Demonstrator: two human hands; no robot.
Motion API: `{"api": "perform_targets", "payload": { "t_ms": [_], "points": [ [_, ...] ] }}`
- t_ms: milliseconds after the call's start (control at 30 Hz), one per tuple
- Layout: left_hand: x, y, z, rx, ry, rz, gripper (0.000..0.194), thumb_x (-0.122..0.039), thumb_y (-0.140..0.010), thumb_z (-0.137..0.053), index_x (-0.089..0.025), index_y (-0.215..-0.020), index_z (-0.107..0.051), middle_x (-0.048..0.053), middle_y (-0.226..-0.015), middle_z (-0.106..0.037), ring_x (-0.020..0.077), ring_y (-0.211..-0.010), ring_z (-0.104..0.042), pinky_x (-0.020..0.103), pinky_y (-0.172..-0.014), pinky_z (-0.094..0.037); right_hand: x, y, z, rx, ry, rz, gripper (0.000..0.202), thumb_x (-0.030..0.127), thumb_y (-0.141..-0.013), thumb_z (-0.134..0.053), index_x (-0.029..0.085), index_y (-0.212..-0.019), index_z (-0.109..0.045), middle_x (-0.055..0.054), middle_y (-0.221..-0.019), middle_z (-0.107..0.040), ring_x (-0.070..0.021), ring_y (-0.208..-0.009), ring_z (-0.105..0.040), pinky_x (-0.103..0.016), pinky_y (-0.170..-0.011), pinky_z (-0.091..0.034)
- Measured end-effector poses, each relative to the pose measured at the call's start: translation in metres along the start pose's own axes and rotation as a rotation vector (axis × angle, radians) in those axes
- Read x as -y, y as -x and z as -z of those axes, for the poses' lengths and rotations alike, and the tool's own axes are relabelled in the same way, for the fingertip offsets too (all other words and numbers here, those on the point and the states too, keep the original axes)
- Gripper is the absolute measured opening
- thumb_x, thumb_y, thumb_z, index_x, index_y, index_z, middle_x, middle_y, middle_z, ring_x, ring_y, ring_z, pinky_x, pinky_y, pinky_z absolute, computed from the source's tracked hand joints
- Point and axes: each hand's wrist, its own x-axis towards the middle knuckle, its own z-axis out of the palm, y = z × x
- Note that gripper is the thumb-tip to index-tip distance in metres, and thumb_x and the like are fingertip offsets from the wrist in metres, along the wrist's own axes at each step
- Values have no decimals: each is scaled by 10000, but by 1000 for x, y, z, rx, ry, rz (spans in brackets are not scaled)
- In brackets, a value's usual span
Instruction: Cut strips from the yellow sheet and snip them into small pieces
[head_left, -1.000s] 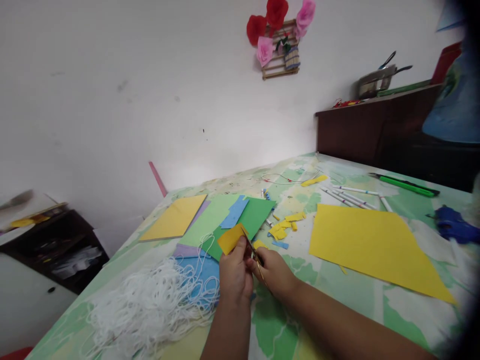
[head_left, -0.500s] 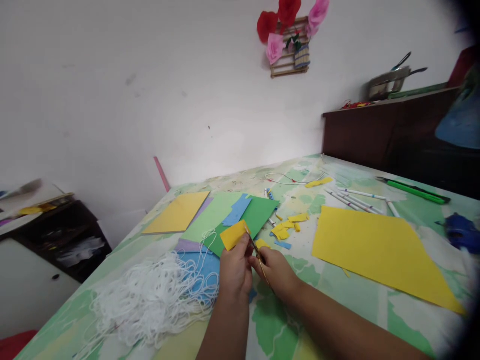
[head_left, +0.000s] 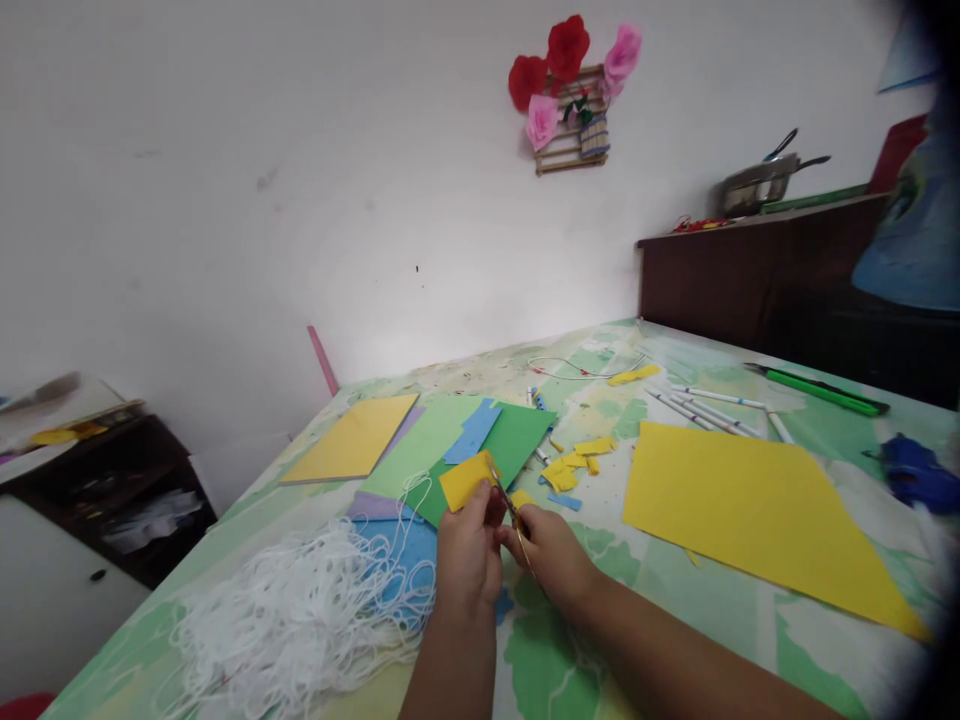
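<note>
My left hand [head_left: 469,555] is closed on a small piece of yellow paper [head_left: 462,482], held up above the table. In my right hand [head_left: 551,555] is a pair of scissors [head_left: 519,525], its blades reaching the paper's right edge. Both hands are close together. Behind them lie a dark green sheet [head_left: 521,440], a light green sheet [head_left: 420,440] and a blue paper piece [head_left: 475,430]. Yellow paper scraps [head_left: 568,468] and a blue strip [head_left: 564,501] lie just beyond my right hand.
A heap of white cord [head_left: 300,610] spreads at the left. On the right are a large yellow sheet [head_left: 735,510], several white markers [head_left: 697,410], a green utility knife [head_left: 825,390] and a dark blue object [head_left: 919,470]. A yellow pad [head_left: 352,440] lies at the back left.
The view has tilted up slightly, so the scene sits a little lower. Both hands keep their grip, and the scissors stay at the paper's right edge.
</note>
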Motion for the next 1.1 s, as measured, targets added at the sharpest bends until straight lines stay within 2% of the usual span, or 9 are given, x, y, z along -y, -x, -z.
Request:
{"api": "perform_targets", "payload": {
  "t_ms": [433, 567, 767, 1100],
  "points": [
    [1, -3, 6, 25, -47, -60, 197, -149, -538, -673, -113, -716, -596, 7, -629, -620, 87, -541, -571, 196, -534, -446, 1, 3, -1, -19, 5, 40, 357, 475, -758, -395, 154, -609, -446, 16, -543, -457, -95, -488, -368, -202, -431, -215],
    [2, -7, 10, 18, -46, -56, 193, -167, -555, -669, -123, -730, -600, 11, -667, -625, 89, -565, -575, 199, -539, -443, 2, 3, -1, -11, 18, 37, 346, 465, -756, -408, 153, -614, -453, 17, -548, -462, -93, -493, -367, -203, -438, -218],
    [2, -8, 9, -44, -33, -62, 181, -162, -524, -683, -130, -679, -597, -19, -594, -605, 71, -506, -552, 181, -500, -422, 4, 4, 0, 13, 28, 33, 313, 440, -744, -435, 158, -611, -447, 18, -551, -473, -93, -493, -364, -202, -433, -213],
    [3, -2, 7, -20, -102, -58, 210, -194, -514, -689, -120, -690, -600, -3, -620, -609, 86, -510, -553, 197, -494, -417, 2, 4, 0, 3, 0, 53, 300, 423, -762, -420, 152, -642, -469, 2, -583, -503, -105, -515, -401, -204, -452, -239]
  ]
}}
